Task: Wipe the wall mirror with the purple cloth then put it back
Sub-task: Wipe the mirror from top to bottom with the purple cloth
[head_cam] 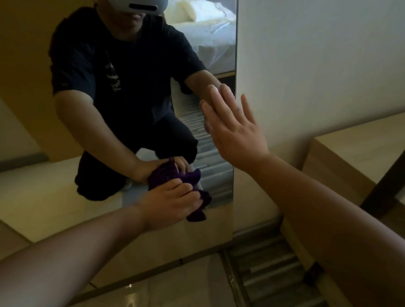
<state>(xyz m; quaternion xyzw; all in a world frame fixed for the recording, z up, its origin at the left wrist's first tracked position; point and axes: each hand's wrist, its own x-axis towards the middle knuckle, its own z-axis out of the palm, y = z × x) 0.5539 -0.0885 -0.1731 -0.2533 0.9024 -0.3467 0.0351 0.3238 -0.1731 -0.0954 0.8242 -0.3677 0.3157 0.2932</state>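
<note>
A tall wall mirror (31, 198) fills the left and centre of the head view and reflects a kneeling person in dark clothes. My left hand (169, 202) is shut on the bunched purple cloth (200, 208) and presses it against the lower part of the glass, near the mirror's right edge. My right hand (233, 129) is flat and open, fingers spread, resting on the mirror's right edge higher up, where glass meets the white wall.
A white wall (329, 54) runs to the right of the mirror. A light wooden cabinet (359, 153) with a dark post stands at the right. A striped rug (280, 289) and glossy floor tiles (158, 297) lie below the mirror.
</note>
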